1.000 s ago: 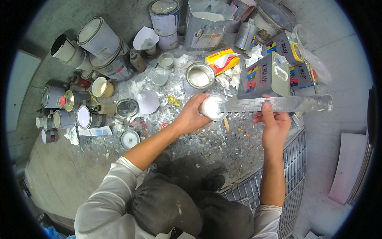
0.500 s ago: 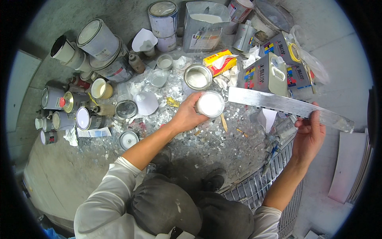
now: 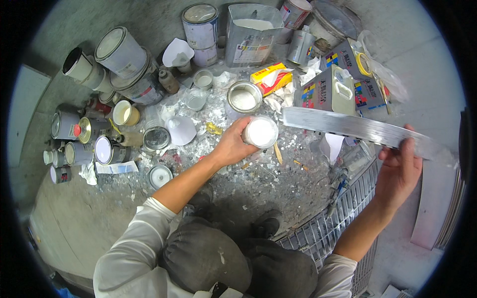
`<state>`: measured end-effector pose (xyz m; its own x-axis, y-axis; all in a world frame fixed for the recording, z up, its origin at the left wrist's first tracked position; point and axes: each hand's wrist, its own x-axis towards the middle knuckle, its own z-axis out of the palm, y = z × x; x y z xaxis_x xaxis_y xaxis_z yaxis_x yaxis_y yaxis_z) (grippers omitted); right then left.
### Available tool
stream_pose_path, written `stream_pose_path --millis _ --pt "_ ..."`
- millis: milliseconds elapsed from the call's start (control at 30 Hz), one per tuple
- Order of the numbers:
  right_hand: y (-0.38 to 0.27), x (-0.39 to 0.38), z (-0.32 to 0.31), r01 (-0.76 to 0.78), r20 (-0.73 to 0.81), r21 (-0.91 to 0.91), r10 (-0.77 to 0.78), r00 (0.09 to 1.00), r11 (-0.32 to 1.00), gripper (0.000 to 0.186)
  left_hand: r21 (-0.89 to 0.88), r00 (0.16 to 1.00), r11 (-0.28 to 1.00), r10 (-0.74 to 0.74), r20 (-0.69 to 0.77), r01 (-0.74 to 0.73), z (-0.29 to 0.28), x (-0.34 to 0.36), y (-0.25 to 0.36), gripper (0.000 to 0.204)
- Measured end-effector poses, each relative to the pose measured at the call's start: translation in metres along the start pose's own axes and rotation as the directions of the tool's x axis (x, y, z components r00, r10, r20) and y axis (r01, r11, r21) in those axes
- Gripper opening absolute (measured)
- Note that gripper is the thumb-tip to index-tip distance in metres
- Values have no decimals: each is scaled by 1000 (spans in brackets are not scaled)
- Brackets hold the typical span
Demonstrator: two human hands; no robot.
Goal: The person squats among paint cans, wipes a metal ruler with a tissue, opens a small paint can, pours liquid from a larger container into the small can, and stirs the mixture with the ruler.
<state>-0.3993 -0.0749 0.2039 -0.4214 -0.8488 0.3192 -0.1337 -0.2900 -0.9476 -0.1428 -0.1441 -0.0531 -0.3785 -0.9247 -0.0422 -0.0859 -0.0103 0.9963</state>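
Note:
My left hand (image 3: 233, 143) is wrapped round a clear cup of white paint (image 3: 262, 132), its open top facing up. Out to the right, my right hand (image 3: 400, 166) grips a long flat metal ruler (image 3: 348, 123) between thumb and fingers near its right end. Dark marks run along part of the ruler's lower edge, and its right end is blurred. The other end hangs to the right of the cup, apart from it. Just beyond the cup stands an open can of whitish paint (image 3: 244, 99). A thin wooden stick (image 3: 278, 154) lies beneath the cup.
Paint cans (image 3: 118, 45) and bottles crowd the left side. Behind are a grey bucket (image 3: 252, 44), a yellow-red box (image 3: 271, 78) and rectangular metal tins (image 3: 325, 89). A metal grate (image 3: 333, 218) lies at lower right. White paper cones (image 3: 182, 130) and crumpled paper litter the paint-spattered floor.
My right hand has shifted right and slightly down, tilting the ruler a little. My left hand and the cup have hardly moved.

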Motion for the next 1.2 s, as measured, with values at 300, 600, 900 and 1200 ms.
stream_pose_path --millis 300,600,900,1200 --pt "63 22 60 -223 479 -356 382 790 908 27 -27 945 999 38 326 -31 -3 -13 40 70" --pt "174 25 35 -101 -359 -528 -114 927 843 99 -31 941 999 -10 340 22 -10 -14 42 62" --pt "255 36 20 -204 -533 -681 -286 796 703 138 5 987 1000 6 159 -7 -26 -3 34 64" --pt "280 44 23 -145 -569 -517 -212 795 844 132 -95 990 991 -85 112 96 -19 8 22 67"
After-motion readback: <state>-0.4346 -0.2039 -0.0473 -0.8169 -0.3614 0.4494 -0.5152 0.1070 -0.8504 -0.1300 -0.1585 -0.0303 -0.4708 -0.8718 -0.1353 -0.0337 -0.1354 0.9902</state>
